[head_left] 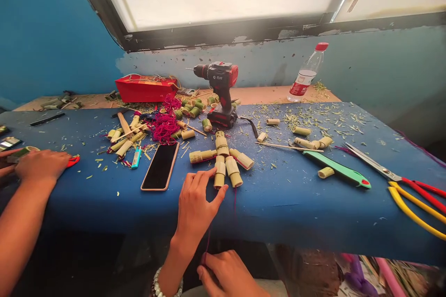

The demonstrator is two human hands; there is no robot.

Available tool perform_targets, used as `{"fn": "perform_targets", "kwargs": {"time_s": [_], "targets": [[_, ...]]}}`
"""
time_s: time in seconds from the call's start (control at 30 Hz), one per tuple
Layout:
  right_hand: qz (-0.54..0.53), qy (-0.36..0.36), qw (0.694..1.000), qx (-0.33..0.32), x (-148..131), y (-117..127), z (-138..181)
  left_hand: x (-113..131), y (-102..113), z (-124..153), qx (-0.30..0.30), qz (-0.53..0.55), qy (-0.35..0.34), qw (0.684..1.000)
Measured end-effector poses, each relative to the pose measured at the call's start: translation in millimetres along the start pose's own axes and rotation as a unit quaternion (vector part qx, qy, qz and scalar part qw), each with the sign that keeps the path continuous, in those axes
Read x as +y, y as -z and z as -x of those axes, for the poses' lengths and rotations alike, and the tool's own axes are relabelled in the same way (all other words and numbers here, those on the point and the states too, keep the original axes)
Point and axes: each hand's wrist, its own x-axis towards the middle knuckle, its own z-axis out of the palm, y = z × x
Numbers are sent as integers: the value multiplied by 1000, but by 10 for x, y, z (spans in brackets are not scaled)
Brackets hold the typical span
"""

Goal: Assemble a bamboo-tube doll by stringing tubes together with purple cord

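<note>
Head view: left hand point(197, 204) palm down at lower center, fingers point(205, 181) spread open, just beside a cluster of bamboo tubes point(223, 162) on the blue surface point(296, 213). Right hand point(226, 274) at the bottom edge, below the surface's front edge, fingers point(212, 271) curled shut on purple thread point(208, 241). Phone point(160, 167) just left of the left hand; bare surface open to the right.

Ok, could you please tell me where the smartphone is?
In the head view, the smartphone lies on the blue table, left of the bamboo pieces and left hand.
</note>
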Motion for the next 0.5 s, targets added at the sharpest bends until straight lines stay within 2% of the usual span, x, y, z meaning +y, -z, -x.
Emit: {"fn": "perform_targets", "kwargs": {"time_s": [0.17, 0.33, 0.5], "targets": [[-8, -7, 1000, -4, 88, -59, 52, -11, -1, 3, 5, 0, -8, 1000], [-8, -9, 999, -42, 131, -132, 47, -15, 23, 2, 8, 13, -11, 1000], [-19, -8, 997, -75, 115, -23, -12, -26, 39, -10, 7, 24, -10, 1000]]}}
